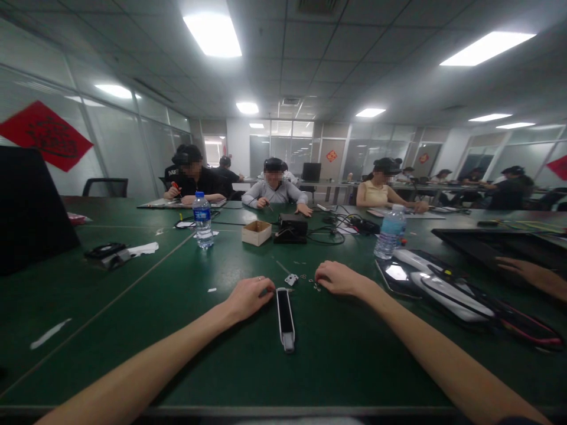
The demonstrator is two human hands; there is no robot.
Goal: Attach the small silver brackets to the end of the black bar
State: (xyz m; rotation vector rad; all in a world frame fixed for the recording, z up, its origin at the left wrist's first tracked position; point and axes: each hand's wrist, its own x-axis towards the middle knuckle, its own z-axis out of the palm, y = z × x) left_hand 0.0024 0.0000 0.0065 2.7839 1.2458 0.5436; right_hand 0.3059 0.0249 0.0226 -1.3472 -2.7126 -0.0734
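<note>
Black device (285,313), probably light and slick, lies between left hand (248,298) and right hand (339,278), both curled, any pinch unclear; grip its long edges.

Glass partitions (113,136), ceiling lights (212,34) and a shared worktable (239,366) show an office-like workroom.

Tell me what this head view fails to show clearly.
In the head view:
Left hand and right hand: palms hidden by the hands' backs.
Small loose pieces: too small to identify.
Co-worker's arm: cut off by the picture's right edge.
Black panel: cut off by the picture's left edge.
</note>
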